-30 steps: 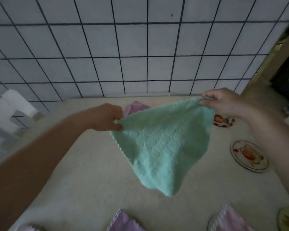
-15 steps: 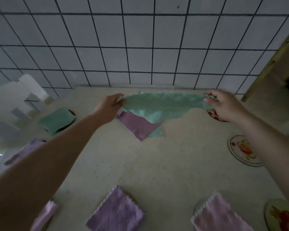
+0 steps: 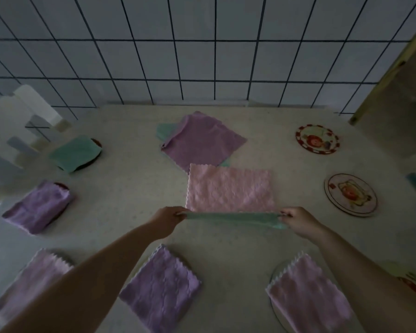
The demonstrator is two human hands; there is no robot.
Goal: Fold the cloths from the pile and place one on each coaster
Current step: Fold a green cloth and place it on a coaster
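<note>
Green terry cloth (image 3: 235, 218) hangs stretched between our two hands in the middle of the frame, just above the worktop (image 3: 130, 188). Our left hand (image 3: 169, 218) pinches its left corner and our right hand (image 3: 300, 221) pinches the right one; each grip is pressed tight on the fabric. We see the cloth almost edge-on, so how it hangs below the hands is hard to read. Just above it in the frame a pink cloth (image 3: 229, 188) lies flat, and above that sits the pile (image 3: 202, 140), purple over green.

We judge this cloth light, limp and a little fuzzy: it will sag and slide out of line unless we keep it taut. The corners are the right places to hold. Two bare coasters (image 3: 317, 139) (image 3: 351, 194) wait at the right of the frame.
</note>
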